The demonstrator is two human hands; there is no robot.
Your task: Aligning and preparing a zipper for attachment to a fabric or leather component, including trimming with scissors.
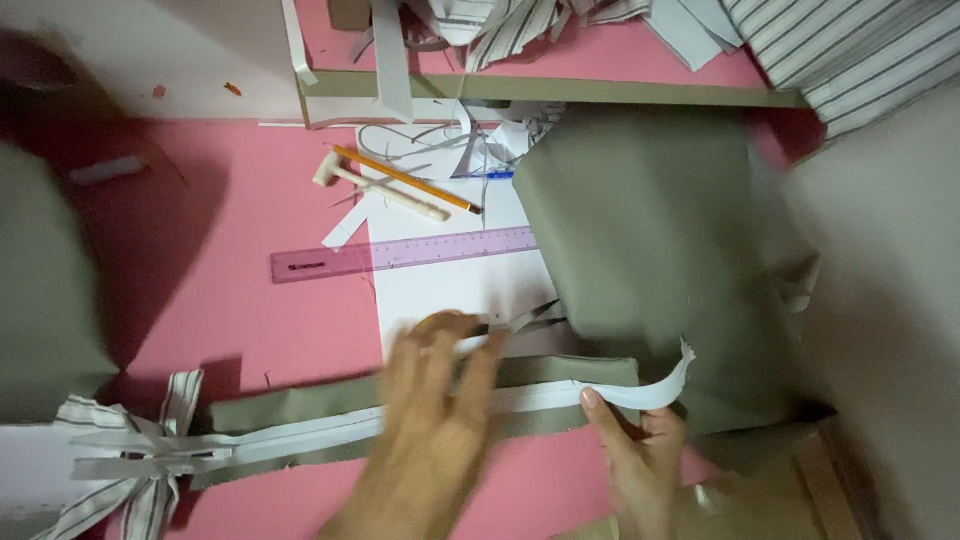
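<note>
**Olive cloth and white tape on a pink worktop**

Olive-green fabric dominates the view, and we read it from left to right. At the far left a blurred olive mass [45, 290] lies at the edge of the pink table [240, 330]. Below it, a bundle of striped and white strips [140, 455] lies knotted together. From there a long olive fabric strip [300, 410] runs rightward, with a white tape [330, 432] lying along it. Above, we see a purple ruler [400, 254] across a white sheet [440, 290], and beyond it a yellow pencil [405, 180] crossing a cream-coloured tool [375, 185].

Our left hand [440, 400] lies flat on the strip with its fingers spread and closing on nothing; it is motion-blurred. Just beside it, our right hand [640, 450] pinches the free end of the white tape between thumb and fingers, and the end curls upward past the strip's right end. Behind both hands a large olive fabric panel [650, 240] lies folded over the table. At the top, striped cloth [850, 50] and paper scraps [480, 140] lie scattered.
</note>
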